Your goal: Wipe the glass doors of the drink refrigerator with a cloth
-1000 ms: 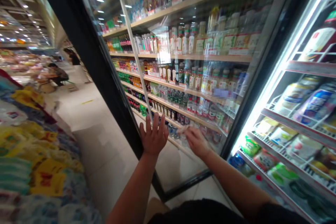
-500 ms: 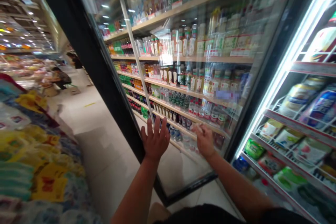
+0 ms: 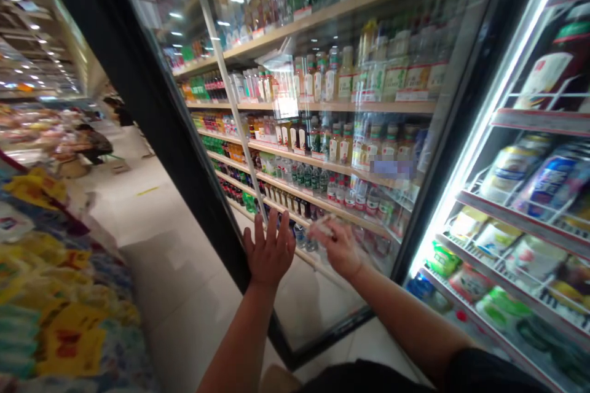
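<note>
Pressing hands (image 3: 270,252) on glass door (image 3: 322,135), labels unreadable.

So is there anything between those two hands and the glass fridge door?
Nothing visible for the left hand: its open palm lies flat on the glass door. The right hand pinches a small pale object, too blurred to name, against the glass.

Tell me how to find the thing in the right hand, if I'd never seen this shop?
Start at the big glass door with the black frame, swung open from the lit fridge. Two hands are low on the glass: the left hand lies flat and open, the right hand beside it. The small pale wad pinched in the right fingers is it; too blurred to name, but nothing else is held.
</note>
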`<move>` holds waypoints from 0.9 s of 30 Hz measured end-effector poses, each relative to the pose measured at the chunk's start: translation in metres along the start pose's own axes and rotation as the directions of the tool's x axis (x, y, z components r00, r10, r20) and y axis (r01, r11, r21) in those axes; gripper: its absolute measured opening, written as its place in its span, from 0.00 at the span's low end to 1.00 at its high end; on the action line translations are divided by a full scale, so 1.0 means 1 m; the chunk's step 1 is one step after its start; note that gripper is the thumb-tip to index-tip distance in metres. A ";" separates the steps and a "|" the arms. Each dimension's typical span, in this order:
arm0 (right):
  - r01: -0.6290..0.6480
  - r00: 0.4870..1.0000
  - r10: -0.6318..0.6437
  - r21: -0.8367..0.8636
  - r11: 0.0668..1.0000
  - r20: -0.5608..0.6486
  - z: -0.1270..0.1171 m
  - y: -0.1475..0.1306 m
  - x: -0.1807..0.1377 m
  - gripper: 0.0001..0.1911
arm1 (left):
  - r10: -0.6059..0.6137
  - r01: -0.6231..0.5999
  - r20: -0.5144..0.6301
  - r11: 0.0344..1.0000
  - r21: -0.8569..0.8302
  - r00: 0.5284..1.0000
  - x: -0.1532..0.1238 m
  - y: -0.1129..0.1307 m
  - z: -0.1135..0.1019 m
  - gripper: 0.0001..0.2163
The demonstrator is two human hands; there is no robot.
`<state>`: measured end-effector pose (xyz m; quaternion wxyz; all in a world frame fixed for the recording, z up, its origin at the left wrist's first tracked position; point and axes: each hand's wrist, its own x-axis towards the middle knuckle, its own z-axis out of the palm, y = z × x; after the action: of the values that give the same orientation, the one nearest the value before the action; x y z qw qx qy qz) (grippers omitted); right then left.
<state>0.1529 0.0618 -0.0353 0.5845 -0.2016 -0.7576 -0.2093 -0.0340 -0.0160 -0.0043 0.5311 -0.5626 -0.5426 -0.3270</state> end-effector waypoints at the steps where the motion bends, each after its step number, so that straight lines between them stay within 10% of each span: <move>1: 0.073 0.995 -0.075 0.037 0.997 0.068 0.001 -0.011 -0.007 0.21 | 0.007 -0.007 -0.005 1.000 0.007 1.000 0.000 0.000 0.000 0.31; 9: -0.131 0.991 0.128 0.112 0.985 0.034 0.000 0.017 0.031 0.23 | 0.003 -0.003 -0.015 1.000 0.013 1.000 0.000 0.001 0.000 0.31; 17: 0.251 0.870 -0.361 0.327 0.911 0.337 0.004 -0.037 -0.061 0.13 | 0.020 -0.018 -0.019 0.998 0.061 1.000 0.003 0.002 -0.001 0.31; 23: -0.115 0.990 0.107 0.093 0.989 0.091 -0.007 0.028 0.020 0.23 | -0.002 0.002 -0.012 1.000 0.002 1.000 0.001 0.002 0.001 0.31; 27: -0.179 0.980 0.170 0.080 0.981 0.104 0.001 0.018 0.004 0.22 | -0.042 0.044 0.026 0.996 -0.081 0.999 -0.002 0.003 0.001 0.29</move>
<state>0.1606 0.0778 -0.0298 0.5717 -0.2510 -0.7729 -0.1131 -0.0317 -0.0153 -0.0075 0.4941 -0.5759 -0.5470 -0.3535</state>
